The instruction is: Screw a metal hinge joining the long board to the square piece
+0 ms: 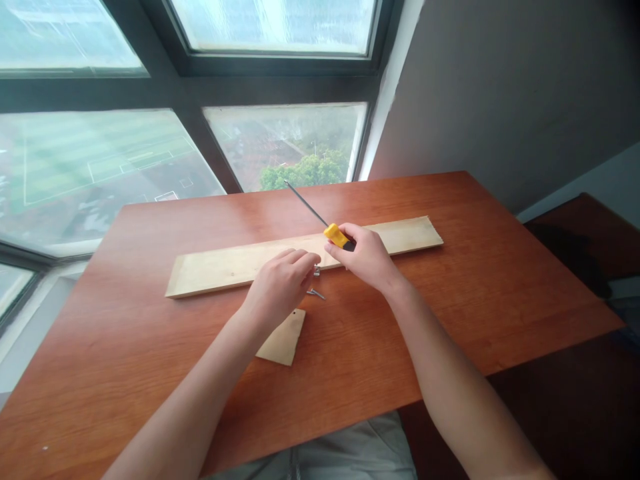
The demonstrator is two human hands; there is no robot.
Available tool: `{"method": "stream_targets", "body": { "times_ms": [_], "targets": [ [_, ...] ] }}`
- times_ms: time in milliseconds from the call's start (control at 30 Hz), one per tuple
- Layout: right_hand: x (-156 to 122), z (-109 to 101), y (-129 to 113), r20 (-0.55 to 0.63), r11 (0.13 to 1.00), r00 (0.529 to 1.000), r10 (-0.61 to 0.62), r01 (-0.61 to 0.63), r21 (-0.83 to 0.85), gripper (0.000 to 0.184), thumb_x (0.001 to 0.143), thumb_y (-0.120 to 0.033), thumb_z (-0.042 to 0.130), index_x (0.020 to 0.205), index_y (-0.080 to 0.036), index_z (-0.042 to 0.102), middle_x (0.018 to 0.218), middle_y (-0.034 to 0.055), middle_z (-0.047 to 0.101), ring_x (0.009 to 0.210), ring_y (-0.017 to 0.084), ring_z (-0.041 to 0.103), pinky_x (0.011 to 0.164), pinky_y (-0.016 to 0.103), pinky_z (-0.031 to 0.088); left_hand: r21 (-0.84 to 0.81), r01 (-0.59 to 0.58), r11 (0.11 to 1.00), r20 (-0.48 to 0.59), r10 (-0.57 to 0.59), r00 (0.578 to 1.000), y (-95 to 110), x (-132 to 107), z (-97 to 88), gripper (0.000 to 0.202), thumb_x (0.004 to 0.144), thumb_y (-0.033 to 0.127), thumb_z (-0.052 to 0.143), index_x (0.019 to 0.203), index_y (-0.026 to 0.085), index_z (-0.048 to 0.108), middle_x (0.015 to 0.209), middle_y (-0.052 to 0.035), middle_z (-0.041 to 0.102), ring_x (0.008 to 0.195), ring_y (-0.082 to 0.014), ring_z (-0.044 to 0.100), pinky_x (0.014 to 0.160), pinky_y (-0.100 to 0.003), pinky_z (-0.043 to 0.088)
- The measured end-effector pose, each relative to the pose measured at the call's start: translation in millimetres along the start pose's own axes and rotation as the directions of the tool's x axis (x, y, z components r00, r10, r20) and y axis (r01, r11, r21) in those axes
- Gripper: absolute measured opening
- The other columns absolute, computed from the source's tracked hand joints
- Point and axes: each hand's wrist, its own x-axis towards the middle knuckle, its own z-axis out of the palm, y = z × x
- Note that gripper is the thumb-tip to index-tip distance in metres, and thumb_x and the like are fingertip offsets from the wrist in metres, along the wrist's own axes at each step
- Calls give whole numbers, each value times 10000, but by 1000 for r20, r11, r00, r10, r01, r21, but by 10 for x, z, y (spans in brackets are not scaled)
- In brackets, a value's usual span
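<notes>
My right hand is closed around the handle of a screwdriver, yellow with a black end. Its long metal shaft points up and to the left, toward the window. My left hand has its fingers pinched together over the front edge of a long pale wooden board. A small shiny metal piece shows just below those fingertips; whether they grip it I cannot tell. Several screws lie on the table beside the left hand. Partly hidden under my left forearm is a small wooden piece with a dark hole near its corner.
The reddish-brown wooden table spans the view, with its near edge at my lap. Dark-framed windows rise behind it, and a grey wall stands at the right. Another dark wooden surface is at far right.
</notes>
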Motion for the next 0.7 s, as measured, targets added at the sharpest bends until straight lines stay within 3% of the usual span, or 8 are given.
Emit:
{"method": "stream_targets", "body": {
  "times_ms": [367, 700],
  "targets": [
    [-10, -27, 0, 15, 1000, 1000, 6, -6, 3, 176, 824, -361, 648, 891, -200, 667, 781, -12, 668, 673, 141, 585, 651, 265, 436, -26, 26, 999, -31, -27, 999, -9, -9, -9, 167, 877, 65, 538, 930, 188, 638, 869, -27, 703, 770, -161, 612, 688, -259, 448],
    [10, -47, 16, 8, 1000, 1000, 5, -5, -11, 182, 831, -357, 643, 905, -194, 680, 779, -9, 666, 676, 143, 583, 652, 266, 433, -67, -6, 998, 27, 8, 1000, 11, -17, -31, 143, 880, 70, 532, 890, 181, 622, 821, -20, 676, 737, -155, 587, 663, -258, 431]
  ]
}}
